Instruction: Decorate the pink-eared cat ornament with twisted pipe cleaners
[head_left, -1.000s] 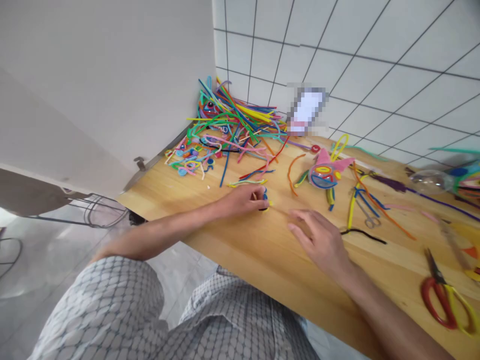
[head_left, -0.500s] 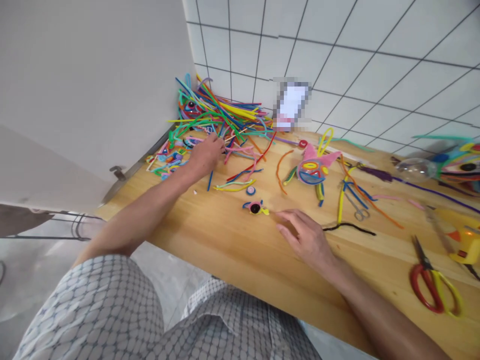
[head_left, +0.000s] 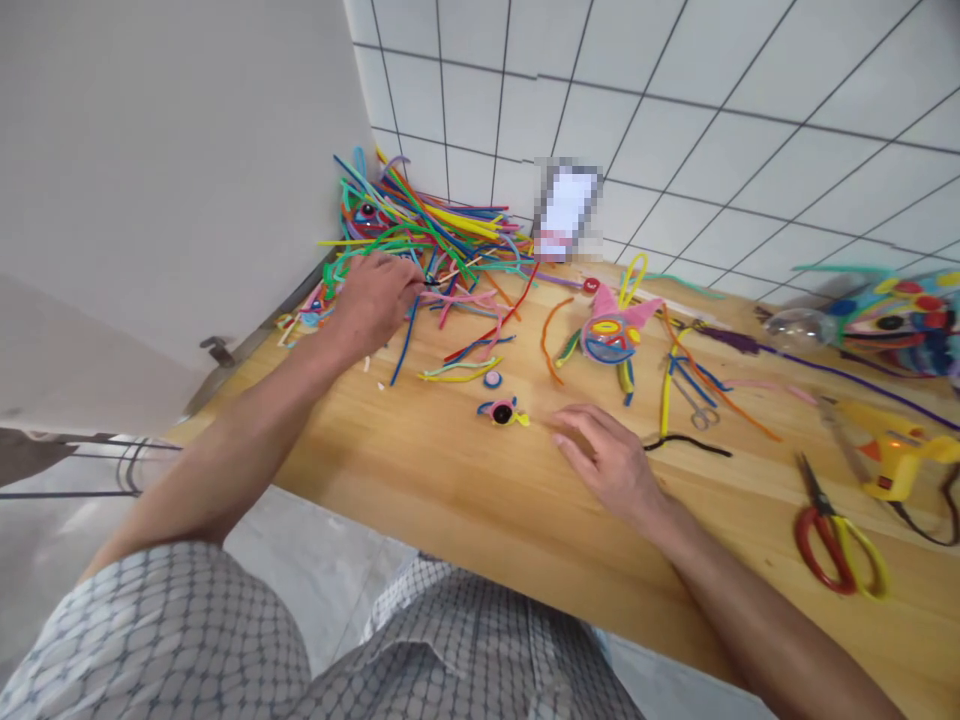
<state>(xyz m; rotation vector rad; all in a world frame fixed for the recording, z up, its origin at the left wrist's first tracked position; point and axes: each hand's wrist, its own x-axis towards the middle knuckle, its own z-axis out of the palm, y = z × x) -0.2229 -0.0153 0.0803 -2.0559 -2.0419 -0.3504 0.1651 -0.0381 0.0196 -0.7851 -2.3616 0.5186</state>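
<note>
My left hand (head_left: 373, 298) reaches to the far left of the wooden table (head_left: 450, 480), over a heap of coloured pipe cleaners (head_left: 435, 235). Its fingers curl and pinch at a dark strand near the heap's front edge. My right hand (head_left: 609, 460) rests on the table with fingers loosely stretched, holding nothing. A small coiled pipe-cleaner eye piece (head_left: 502, 411) lies just left of its fingertips. A pink pipe-cleaner figure (head_left: 616, 330) with a looped yellow ear lies beyond the right hand.
Red-and-yellow scissors (head_left: 836, 540) and a yellow glue gun (head_left: 892, 460) lie at the right. Small metal scissors (head_left: 694, 408) and a black pipe cleaner (head_left: 686, 442) lie past my right hand. Another colourful figure (head_left: 900, 315) stands far right. White tiled wall behind.
My left hand let go of the small eye piece and moved away left to the pipe-cleaner heap, where it now pinches a strand. My right hand stayed almost still.
</note>
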